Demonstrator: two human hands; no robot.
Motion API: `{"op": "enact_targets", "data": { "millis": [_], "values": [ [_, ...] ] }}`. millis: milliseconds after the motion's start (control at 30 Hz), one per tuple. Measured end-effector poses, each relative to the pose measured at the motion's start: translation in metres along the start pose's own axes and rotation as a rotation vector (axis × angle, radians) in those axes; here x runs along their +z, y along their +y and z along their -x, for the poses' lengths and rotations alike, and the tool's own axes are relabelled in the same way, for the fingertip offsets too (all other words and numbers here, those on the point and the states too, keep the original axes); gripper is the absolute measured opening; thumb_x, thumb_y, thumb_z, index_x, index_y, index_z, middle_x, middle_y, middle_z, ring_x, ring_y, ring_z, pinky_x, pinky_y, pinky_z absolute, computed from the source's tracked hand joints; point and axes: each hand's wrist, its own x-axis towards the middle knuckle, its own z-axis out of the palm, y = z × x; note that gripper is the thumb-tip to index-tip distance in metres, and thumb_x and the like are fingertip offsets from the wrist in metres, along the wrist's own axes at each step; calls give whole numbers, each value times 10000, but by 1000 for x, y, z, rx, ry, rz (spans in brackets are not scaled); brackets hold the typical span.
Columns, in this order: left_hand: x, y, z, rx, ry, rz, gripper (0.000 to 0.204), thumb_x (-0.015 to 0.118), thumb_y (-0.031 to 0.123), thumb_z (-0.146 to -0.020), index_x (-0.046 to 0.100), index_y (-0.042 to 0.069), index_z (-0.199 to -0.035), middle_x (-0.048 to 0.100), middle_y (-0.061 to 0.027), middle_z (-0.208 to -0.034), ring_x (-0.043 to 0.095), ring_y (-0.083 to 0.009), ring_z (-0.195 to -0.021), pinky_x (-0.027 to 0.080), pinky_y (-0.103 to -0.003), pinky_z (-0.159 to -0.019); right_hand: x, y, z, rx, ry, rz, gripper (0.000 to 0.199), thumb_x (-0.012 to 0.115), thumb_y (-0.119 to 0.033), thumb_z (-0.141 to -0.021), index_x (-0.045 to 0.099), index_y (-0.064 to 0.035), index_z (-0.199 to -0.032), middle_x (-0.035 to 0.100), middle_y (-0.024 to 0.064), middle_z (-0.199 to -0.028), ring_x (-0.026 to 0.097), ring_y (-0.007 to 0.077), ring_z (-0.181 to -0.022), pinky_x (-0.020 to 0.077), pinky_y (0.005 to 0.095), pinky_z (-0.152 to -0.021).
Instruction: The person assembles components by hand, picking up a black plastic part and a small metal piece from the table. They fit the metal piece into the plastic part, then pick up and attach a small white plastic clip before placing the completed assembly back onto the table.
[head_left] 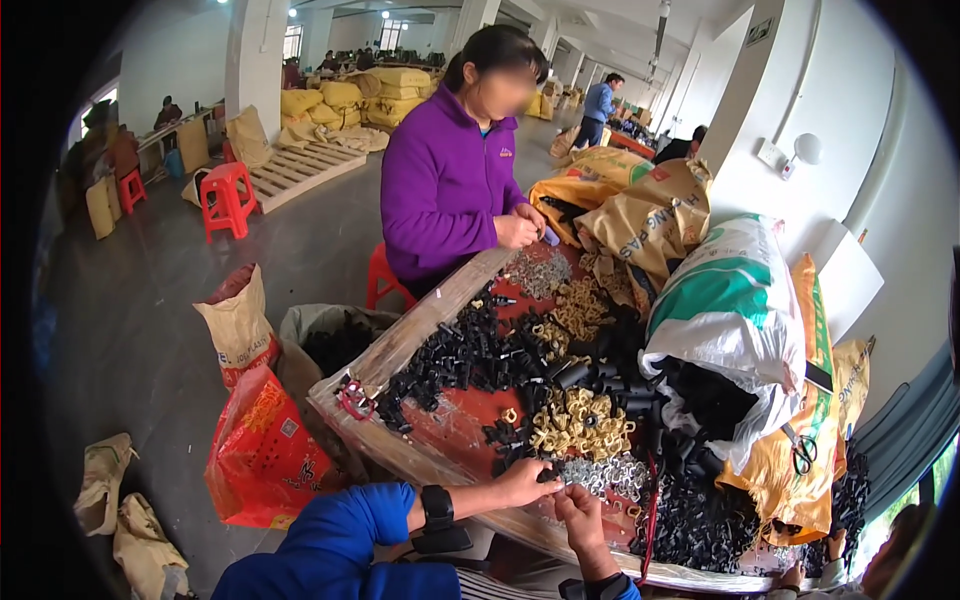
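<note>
My left hand [520, 484] is closed on a small black plastic part [546, 475] over the near edge of the table. Close beside it, the fingertips of my right hand [582, 520] are pinched together, nearly meeting the left; what they grip is too small to make out. Just beyond both hands lies a heap of silver metal rings [612, 476]. Behind that is a pile of gold-coloured metal clasps [580, 424]. Many black plastic parts [455, 350] are spread over the red tabletop [450, 428].
Across the table a person in a purple jacket [440, 170] handles small parts. Sacks, one white and green [735, 290], crowd the right side, with scissors [803, 452] on one. A red bag [262, 450] stands left of the table. Another person's hand [836, 545] shows at lower right.
</note>
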Motion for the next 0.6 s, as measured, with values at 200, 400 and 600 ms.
{"op": "enact_targets", "data": {
  "millis": [200, 400, 600],
  "values": [
    [-6, 1, -12, -185, -88, 159, 225, 584, 215, -724, 527, -2, -706, 524, -30, -570, 456, -64, -528, 386, -257, -470, 1, -6, -10, 14, -24, -143, 177, 464, -140, -818, 487, -30, -680, 465, -10, -570, 387, 56, -480, 311, 187, -449],
    [-3, 4, -9, -199, -74, 249, 191, 575, 191, -741, 526, 13, -693, 501, 14, -565, 437, -50, -519, 377, -236, -452, 2, -2, -8, 117, 2, -285, 187, 437, -135, -827, 481, -41, -672, 448, -9, -576, 369, 62, -474, 297, 189, -447],
    [2, 11, 1, -319, -138, 336, 154, 555, 179, -759, 525, 28, -752, 494, 23, -584, 432, -31, -518, 361, -196, -438, 2, 8, 3, 100, 74, -343, 137, 460, -127, -814, 500, -41, -714, 475, -9, -617, 389, 52, -501, 305, 180, -452]
  ]
}}
